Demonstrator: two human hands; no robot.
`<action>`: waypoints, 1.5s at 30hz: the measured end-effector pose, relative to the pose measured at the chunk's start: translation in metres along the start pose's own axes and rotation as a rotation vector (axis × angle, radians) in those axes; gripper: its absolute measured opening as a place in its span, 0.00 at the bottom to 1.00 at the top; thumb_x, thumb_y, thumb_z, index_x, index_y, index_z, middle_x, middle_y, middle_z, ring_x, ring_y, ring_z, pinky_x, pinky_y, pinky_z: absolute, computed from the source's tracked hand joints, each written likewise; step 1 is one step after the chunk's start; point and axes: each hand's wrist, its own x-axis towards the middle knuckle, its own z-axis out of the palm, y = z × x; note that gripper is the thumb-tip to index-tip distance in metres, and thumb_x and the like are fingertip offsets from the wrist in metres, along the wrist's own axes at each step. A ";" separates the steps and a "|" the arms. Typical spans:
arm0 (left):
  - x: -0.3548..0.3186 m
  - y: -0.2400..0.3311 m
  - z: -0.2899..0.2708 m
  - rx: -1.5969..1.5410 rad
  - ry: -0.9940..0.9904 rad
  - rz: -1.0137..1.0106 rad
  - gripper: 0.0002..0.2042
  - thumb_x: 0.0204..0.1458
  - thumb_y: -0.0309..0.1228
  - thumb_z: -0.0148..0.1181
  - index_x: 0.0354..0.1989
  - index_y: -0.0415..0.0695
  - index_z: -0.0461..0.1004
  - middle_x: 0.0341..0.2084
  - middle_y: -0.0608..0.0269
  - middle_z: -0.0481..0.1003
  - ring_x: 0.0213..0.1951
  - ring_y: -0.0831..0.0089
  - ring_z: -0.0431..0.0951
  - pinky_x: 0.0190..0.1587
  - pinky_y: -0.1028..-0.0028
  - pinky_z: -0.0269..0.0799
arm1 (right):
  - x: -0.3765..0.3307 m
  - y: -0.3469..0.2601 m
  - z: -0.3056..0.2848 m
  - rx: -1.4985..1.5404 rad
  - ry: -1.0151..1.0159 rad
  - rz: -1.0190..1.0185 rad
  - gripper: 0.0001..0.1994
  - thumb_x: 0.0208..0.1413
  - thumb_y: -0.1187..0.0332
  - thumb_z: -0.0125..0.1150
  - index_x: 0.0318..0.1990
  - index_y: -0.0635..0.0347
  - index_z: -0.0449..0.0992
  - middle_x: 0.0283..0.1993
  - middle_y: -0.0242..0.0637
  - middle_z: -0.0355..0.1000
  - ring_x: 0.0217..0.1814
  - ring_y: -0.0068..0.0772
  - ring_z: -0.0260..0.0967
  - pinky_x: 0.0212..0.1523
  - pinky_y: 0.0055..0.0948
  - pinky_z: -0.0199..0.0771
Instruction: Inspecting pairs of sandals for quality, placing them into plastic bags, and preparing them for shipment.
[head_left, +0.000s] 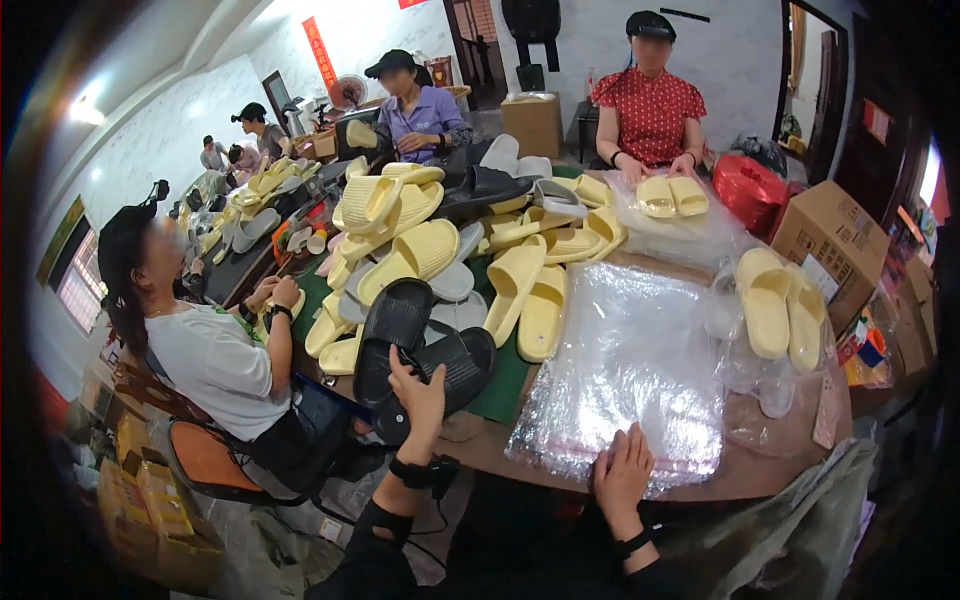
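Note:
My left hand (416,398) is open, with thumb and fingers spread apart, at the near side of a pair of black slippers (398,318). It overlaps them in view; whether it touches them I cannot tell. The slippers lie at the near edge of a heap of pale yellow slippers (425,255) with some grey ones among them. My right hand (622,472) rests flat and open on the near edge of a stack of shiny clear plastic bags (640,360). Right of that stack, a pair of yellow slippers (768,302) lies on clear plastic.
Across the table, a person in red (652,120) handles yellow slippers on plastic bags. At left, a person in white (215,360) works seated. Another in purple (420,125) sits behind the heap. A red roll (748,193) and cardboard box (832,240) stand at right.

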 end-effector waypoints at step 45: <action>-0.137 0.097 0.112 -0.654 -1.687 0.257 0.22 0.58 0.30 0.49 0.62 0.42 0.59 0.50 0.52 0.70 0.47 0.71 0.71 0.49 0.72 0.68 | -0.002 0.001 -0.009 -0.031 -0.093 -0.040 0.30 0.42 0.52 0.61 0.53 0.57 0.69 0.63 0.53 0.55 0.67 0.54 0.47 0.62 0.54 0.47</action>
